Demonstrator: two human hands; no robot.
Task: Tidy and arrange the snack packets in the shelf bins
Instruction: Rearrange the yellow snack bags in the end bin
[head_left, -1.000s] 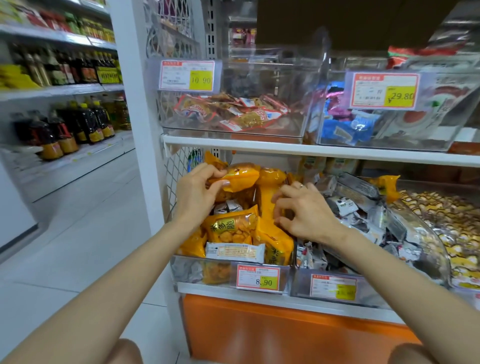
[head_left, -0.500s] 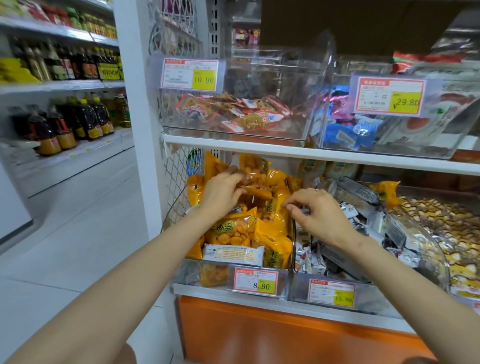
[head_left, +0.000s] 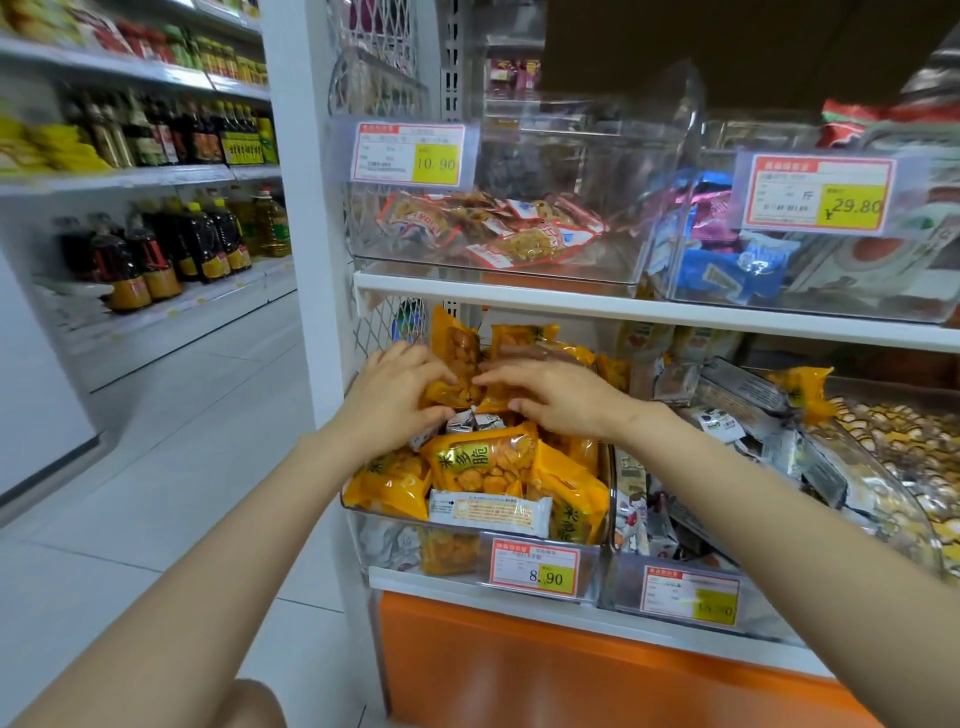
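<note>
One orange packet (head_left: 460, 347), left hand (head_left: 396, 397) fingers gripping it, right hand (head_left: 558, 397) fingers flat

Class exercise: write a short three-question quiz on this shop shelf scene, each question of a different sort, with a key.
1. True or false: the left hand and the right hand both touch orange packets in the lower bin.
2. Which price does that bin's tag show? A 8.90, B 10.90, C 29.80
3. Fill in: the white packet lies along the bin's ____ edge.

Key: 1 true; 2 A; 3 front.
</note>
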